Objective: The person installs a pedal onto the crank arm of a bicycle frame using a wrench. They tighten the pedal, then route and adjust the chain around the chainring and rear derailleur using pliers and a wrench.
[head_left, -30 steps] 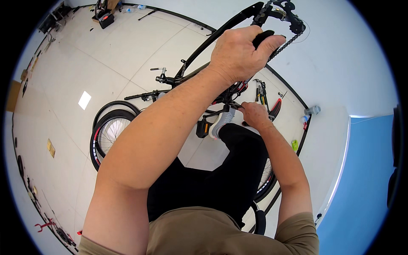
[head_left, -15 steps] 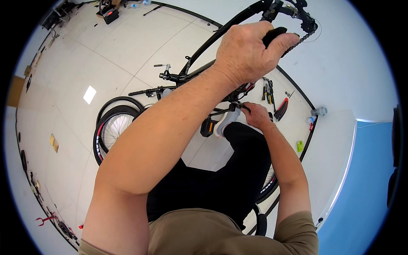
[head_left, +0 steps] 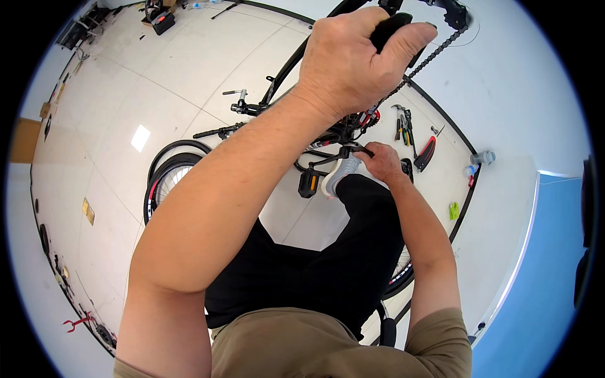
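Observation:
A black bicycle frame without its wheels stands tilted in front of me. My left hand is closed round a black part of it, high up. From the rear derailleur the chain runs down to the red-trimmed chainring. Lower down, my right hand is closed on a dark, slim piece beside the crank; whether this is a tool or a crank part I cannot tell. A black pedal with an orange reflector hangs to the left, next to my grey shoe.
Loose wheels lie at left. Several hand tools and a red-black piece lie at right, with a bottle by the wall. A green packet and a black toolbox are on the floor.
My left hand has shifted slightly left and up in view, with the frame's upper part. More of the chain shows. My right hand stays at the crank, a little higher in view.

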Demonstrator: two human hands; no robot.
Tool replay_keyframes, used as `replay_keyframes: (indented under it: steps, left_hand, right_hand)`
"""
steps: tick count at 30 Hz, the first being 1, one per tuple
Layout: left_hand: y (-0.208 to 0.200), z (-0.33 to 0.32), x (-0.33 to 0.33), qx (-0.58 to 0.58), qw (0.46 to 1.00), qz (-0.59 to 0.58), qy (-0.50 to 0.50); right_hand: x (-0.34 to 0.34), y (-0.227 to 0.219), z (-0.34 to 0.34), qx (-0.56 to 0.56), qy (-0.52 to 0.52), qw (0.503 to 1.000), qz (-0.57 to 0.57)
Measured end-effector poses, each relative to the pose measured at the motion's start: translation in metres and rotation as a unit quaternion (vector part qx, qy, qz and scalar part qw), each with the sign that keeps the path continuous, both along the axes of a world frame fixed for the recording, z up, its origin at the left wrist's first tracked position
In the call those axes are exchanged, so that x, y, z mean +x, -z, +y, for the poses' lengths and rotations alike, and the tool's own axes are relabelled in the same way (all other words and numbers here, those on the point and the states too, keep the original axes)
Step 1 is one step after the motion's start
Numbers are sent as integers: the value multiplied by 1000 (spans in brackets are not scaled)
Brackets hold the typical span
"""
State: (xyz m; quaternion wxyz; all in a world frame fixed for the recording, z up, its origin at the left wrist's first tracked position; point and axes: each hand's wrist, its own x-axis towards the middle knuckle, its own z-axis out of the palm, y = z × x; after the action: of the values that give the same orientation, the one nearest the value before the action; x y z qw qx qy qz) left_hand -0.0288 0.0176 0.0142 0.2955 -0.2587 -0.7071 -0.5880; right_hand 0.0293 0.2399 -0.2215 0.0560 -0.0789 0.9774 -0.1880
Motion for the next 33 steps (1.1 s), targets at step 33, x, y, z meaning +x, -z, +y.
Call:
replay_keyframes:
  steps: [33]
  left_hand:
    - [-6, 2, 6, 55, 990, -87, 99]
  right_hand:
    - [4, 18, 11, -69, -3, 998, 3]
